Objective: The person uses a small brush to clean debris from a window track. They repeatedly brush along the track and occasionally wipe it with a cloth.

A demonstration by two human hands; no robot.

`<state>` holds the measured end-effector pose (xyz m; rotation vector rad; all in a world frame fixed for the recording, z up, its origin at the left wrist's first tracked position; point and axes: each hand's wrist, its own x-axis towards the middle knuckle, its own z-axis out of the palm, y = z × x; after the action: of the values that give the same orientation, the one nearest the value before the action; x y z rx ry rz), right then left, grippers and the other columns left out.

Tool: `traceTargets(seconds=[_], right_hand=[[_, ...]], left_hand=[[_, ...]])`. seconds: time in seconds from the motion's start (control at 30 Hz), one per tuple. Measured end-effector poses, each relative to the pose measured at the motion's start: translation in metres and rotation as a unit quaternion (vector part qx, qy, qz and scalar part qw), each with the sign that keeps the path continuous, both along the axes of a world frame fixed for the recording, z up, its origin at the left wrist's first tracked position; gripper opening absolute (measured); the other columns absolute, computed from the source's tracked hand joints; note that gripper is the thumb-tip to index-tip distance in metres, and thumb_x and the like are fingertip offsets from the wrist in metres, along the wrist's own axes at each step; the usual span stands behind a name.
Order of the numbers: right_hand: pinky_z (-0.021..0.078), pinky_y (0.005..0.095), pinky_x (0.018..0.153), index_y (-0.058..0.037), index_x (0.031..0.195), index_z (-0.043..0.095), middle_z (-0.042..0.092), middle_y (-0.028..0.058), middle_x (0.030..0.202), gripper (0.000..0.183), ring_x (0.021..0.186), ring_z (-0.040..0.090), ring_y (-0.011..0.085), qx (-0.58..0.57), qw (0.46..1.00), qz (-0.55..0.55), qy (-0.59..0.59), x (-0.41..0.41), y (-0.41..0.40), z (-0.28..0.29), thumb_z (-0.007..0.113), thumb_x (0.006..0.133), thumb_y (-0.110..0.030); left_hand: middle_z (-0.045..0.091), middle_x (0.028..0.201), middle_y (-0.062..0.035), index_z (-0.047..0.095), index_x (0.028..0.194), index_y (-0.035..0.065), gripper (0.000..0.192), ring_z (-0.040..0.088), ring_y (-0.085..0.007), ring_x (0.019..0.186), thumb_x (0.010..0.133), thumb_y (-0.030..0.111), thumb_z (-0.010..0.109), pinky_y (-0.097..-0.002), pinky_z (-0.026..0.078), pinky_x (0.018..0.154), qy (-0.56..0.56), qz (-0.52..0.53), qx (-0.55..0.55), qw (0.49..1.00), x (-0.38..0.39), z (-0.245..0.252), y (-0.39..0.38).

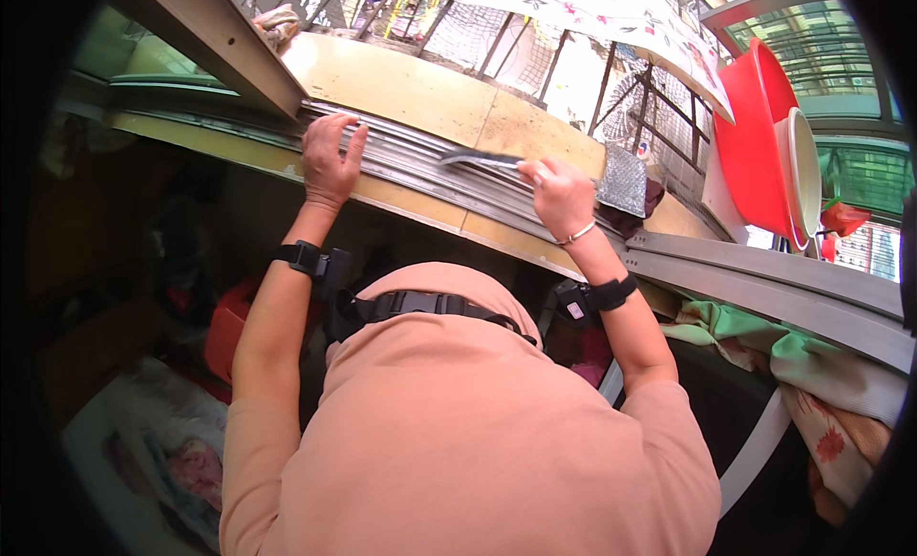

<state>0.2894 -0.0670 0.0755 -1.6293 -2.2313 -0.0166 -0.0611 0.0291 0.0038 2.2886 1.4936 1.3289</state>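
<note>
My right hand (562,198) grips the end of a slim dark brush (481,160), blurred by motion; its far end reaches left over the metal sliding-window track (415,155). Whether the bristles touch the grooves cannot be made out. My left hand (333,155) rests on the same track, holding nothing, thumb and fingers apart. Just beyond those fingers stands the edge of an aluminium window frame (236,51). Tan sill tiles (401,76) run along the outer side of the track, speckled with dirt near the middle.
Metal security bars (551,69) and a floral sheet (573,8) lie beyond the sill. At right are a bubble-wrap piece (622,183), a red basin (752,140), a pale basin (802,176) and aluminium frame rails (759,284). Green fabric (752,330) hangs below them.
</note>
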Motion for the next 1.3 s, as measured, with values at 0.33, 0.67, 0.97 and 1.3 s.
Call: traceTargets(seconds=[0.33,0.67,0.97,1.3], right_hand=[[0.0526,0.0293,0.066,-0.0051,0.094,0.077,0.07,0.0066,0.075,0.013,0.069,0.064,0.0124,-0.361,0.837,-0.176,0.371,-0.011,0.004,-0.027,0.077,0.083,-0.013],[0.0546,0.0328,0.067,-0.0127,0.099,0.076,0.073,0.009,0.08,0.014,0.073,0.07,0.0233,-0.016,0.974,-0.146,0.175,-0.019,-0.009,-0.008,0.072,0.088,-0.019],[0.0556,0.0305,0.071,-0.0075,0.094,0.078,0.075,0.0097,0.079,0.016,0.076,0.071,0.0169,-0.391,0.811,-0.228,0.37,-0.004,0.004,-0.033,0.08,0.08,-0.015],[0.0522,0.0407,0.063,-0.0146,0.095,0.074,0.072,0.0071,0.078,0.01,0.075,0.07,0.031,-0.066,0.949,-0.139,0.275,-0.041,-0.004,-0.001,0.067,0.091,-0.02]], left_hand=[[0.067,0.106,-0.0131,0.066,0.104,0.0058,0.02,0.062,-0.0322,0.105,0.094,0.023,0.069,-0.0421,0.044,0.095,0.01,-0.018,0.003,1.0,0.002,0.001,0.0],[0.067,0.107,-0.0133,0.066,0.105,0.0041,0.02,0.061,-0.0328,0.107,0.095,0.021,0.068,-0.0432,0.045,0.098,0.024,-0.019,-0.001,1.0,0.001,-0.003,0.0],[0.067,0.108,-0.0133,0.066,0.105,0.0033,0.02,0.06,-0.033,0.107,0.096,0.021,0.067,-0.043,0.044,0.098,0.024,-0.026,-0.002,0.999,0.002,0.001,-0.001],[0.067,0.108,-0.0136,0.065,0.105,0.0029,0.019,0.06,-0.0333,0.105,0.096,0.02,0.066,-0.0429,0.045,0.097,0.002,-0.018,0.004,1.0,0.003,0.0,0.0]])
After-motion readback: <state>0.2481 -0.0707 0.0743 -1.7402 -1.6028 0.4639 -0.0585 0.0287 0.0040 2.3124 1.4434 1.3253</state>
